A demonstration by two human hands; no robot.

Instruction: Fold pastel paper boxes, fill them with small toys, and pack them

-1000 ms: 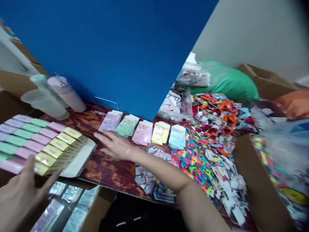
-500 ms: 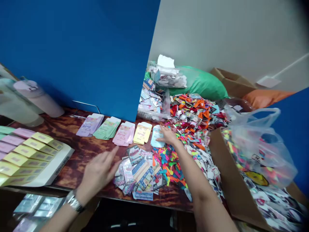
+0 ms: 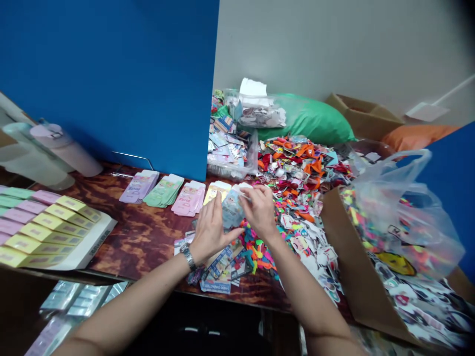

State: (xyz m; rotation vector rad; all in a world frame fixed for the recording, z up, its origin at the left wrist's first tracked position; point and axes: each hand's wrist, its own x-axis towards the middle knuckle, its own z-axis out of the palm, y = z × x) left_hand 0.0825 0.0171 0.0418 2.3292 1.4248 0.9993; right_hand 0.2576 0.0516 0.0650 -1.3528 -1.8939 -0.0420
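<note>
A light-blue flat carton point(image 3: 232, 207) with a printed front is raised above the table, tilted. My right hand point(image 3: 261, 210) pinches it by its upper right edge. My left hand point(image 3: 211, 228), with a metal watch on the wrist, is open at the carton's left side, fingers straight and thumb apart; I cannot tell whether it touches the carton. Behind that hand a yellow carton stack point(image 3: 215, 189) is partly hidden. Leftward in the row lie pink point(image 3: 188, 199), green point(image 3: 164, 191) and purple point(image 3: 138, 186) flat cartons. Under my hands is a pile of printed cards point(image 3: 218, 269).
On the left, a white tray point(image 3: 98, 242) holds folded yellow, pink and green boxes. Bottles point(image 3: 69, 148) stand behind it. Small colourful pieces point(image 3: 260, 249) heap up on the right, beside a cardboard box point(image 3: 343, 257) and a plastic bag point(image 3: 415, 222). A blue partition point(image 3: 111, 74) stands behind.
My right hand has lifted the light-blue carton from the row and brought it nearer. My left hand has moved right and up to the carton's side. The view has shifted slightly.
</note>
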